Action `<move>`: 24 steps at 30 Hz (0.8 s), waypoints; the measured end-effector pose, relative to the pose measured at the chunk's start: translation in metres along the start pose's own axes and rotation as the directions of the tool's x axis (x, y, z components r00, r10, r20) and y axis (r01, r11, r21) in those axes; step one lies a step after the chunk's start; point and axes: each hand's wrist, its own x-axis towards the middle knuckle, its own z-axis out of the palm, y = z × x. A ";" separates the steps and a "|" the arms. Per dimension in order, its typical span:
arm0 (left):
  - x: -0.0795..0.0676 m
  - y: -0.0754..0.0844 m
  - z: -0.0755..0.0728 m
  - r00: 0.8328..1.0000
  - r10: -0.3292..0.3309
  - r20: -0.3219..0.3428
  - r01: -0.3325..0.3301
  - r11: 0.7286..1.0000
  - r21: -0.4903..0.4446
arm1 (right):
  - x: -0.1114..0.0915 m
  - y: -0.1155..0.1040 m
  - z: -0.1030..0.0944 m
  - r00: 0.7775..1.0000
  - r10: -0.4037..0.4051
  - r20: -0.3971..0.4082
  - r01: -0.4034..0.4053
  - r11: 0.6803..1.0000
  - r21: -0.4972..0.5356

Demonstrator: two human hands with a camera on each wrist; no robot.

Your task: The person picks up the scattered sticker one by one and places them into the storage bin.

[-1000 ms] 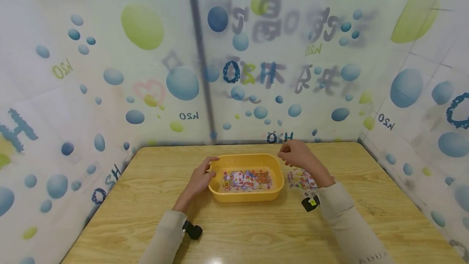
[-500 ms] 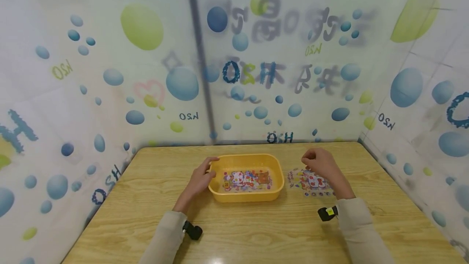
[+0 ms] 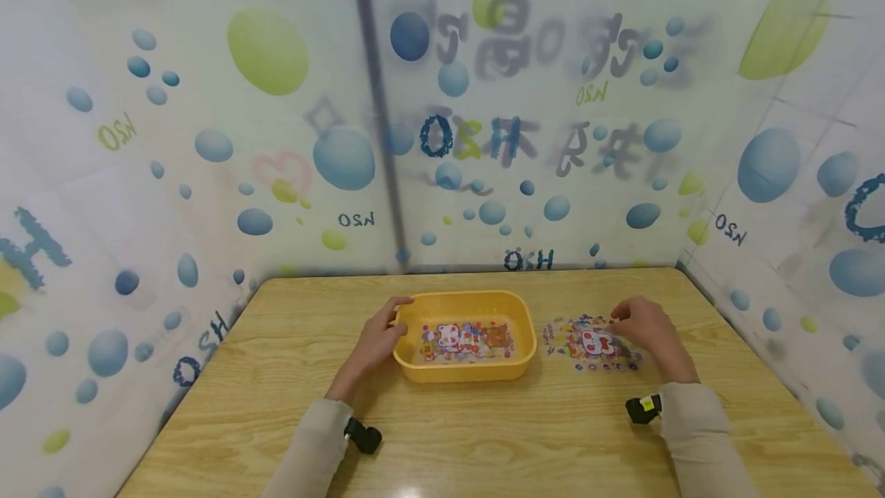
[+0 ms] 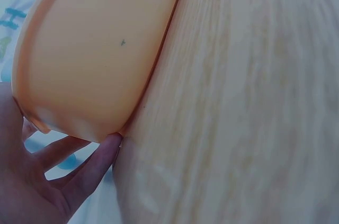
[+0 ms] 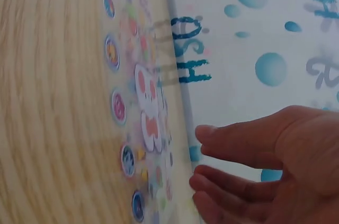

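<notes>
A yellow plastic basin (image 3: 465,372) sits on the table, with colourful cartoon stickers (image 3: 467,341) showing on its floor. At its left end my left hand (image 3: 379,335) grips the wall; in the left wrist view fingertips (image 4: 112,140) press the outer side near the base. To the right of the basin lies a clear sticker sheet (image 3: 596,343) with a white cartoon face and a row of round stickers. Over the sheet's upper right part is my right hand (image 3: 648,326), its fingers loosely bent. The right wrist view shows a gap between thumb and fingers, nothing in it.
The wooden table (image 3: 456,436) ends at the back against a curtain (image 3: 456,198) printed with blue and green dots, which also hangs along both sides. A black wrist camera (image 3: 362,435) is strapped to the left wrist, another camera (image 3: 643,409) to the right.
My right hand has moved right and nearer, from beside the basin's right end to over the sticker sheet, uncovering most of it. The left hand and the basin have stayed put.
</notes>
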 end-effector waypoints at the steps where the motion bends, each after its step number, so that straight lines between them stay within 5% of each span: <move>1: 0.000 0.000 0.000 1.000 0.001 -0.002 -0.001 1.000 0.000 | 0.000 0.002 -0.001 1.000 0.015 0.008 -0.015 1.000 -0.010; 7: 0.000 -0.002 -0.001 1.000 0.006 -0.006 -0.006 1.000 0.001 | -0.001 0.012 0.003 0.990 0.126 0.063 -0.122 0.991 -0.063; 18: 0.001 0.000 -0.001 1.000 -0.001 -0.002 0.001 1.000 0.000 | 0.001 0.020 0.008 0.993 0.101 0.060 -0.097 0.993 -0.075; 24: 0.001 -0.001 0.000 1.000 0.008 -0.005 -0.008 1.000 0.007 | 0.002 0.024 0.004 0.988 0.151 0.041 -0.147 0.985 -0.087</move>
